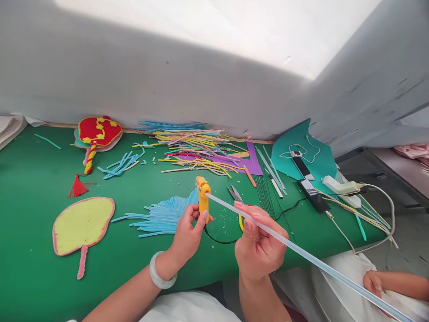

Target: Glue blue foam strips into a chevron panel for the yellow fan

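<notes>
My left hand (187, 232) is wrapped round the handle of a yellow glue gun (203, 201), held up over the green table. A long translucent glue stick (301, 248) runs from the back of the gun down to the lower right. My right hand (261, 241) pinches that stick partway along, its near end at the gun's rear opening. Beneath and left of the gun lies a fan-like piece of blue pipe cleaners (164, 214). Scissors (235, 195) with yellow handles lie behind my right hand, partly hidden by it.
Bundles of coloured pipe cleaners (197, 143) lie along the wall over a purple sheet (255, 161). A red fan (100, 132) and a yellow leaf-shaped fan (83, 223) rest at left. Right are phones, cables and a power strip (342, 190). Another person's hand (373, 282) shows lower right.
</notes>
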`<move>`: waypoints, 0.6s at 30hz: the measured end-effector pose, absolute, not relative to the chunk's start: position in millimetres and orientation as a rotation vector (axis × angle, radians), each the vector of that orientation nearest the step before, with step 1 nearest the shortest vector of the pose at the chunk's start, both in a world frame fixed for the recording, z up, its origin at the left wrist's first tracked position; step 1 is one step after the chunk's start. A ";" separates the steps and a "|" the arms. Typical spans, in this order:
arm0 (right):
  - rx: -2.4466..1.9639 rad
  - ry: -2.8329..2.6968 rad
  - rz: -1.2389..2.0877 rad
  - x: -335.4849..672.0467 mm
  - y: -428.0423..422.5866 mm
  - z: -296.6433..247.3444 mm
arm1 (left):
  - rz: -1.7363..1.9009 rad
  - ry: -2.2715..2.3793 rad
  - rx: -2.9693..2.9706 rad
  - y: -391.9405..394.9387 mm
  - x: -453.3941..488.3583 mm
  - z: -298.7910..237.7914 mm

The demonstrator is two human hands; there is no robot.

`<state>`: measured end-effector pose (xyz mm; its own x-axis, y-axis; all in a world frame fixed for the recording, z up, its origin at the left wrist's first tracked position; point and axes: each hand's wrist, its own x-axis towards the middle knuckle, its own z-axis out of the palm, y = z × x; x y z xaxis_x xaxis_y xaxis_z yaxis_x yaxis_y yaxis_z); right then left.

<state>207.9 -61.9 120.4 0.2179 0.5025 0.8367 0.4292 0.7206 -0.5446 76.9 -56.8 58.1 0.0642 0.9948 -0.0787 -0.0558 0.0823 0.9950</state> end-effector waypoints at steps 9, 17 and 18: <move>-0.921 -1.406 0.016 211.9 -60.9 115.1 | 1.131 1.121 1.074 -60.7 78.9 63.4; -0.922 -1.419 -0.003 215.6 -62.1 113.4 | 1.119 1.133 1.066 -59.3 83.7 62.5; -0.950 -1.438 -0.013 216.6 -62.9 112.7 | 1.120 1.141 1.068 -59.3 84.0 62.4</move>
<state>216.6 -62.9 112.7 0.1978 0.5224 0.8294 0.5373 0.6499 -0.5375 84.0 -59.3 62.4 0.0708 0.9900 -0.1218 -0.1034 0.1287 0.9863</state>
